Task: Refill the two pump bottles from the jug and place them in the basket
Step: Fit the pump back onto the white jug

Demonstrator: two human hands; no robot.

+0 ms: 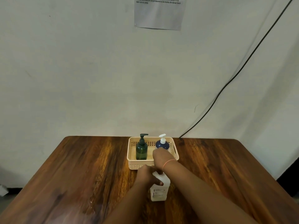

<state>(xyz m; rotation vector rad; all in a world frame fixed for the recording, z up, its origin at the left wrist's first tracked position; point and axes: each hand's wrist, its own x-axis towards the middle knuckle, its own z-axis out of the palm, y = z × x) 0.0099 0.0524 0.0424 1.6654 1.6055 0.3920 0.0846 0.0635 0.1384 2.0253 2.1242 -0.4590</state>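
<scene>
A cream plastic basket [132, 159] stands at the far middle of the wooden table. A dark green pump bottle [141, 150] stands upright in its left half. A dark blue pump bottle with a white pump [162, 143] stands in the right half. My right hand [161, 156] is wrapped around the blue bottle's lower body, hiding it. In front of the basket a white jug [159, 191] stands on the table. My left hand [147, 177] grips the jug's top, which it hides from view.
The wooden table [80, 175] backs against a pale wall. A black cable [226, 84] runs down the wall to the table's far right corner. A printed sheet [160, 13] hangs on the wall above.
</scene>
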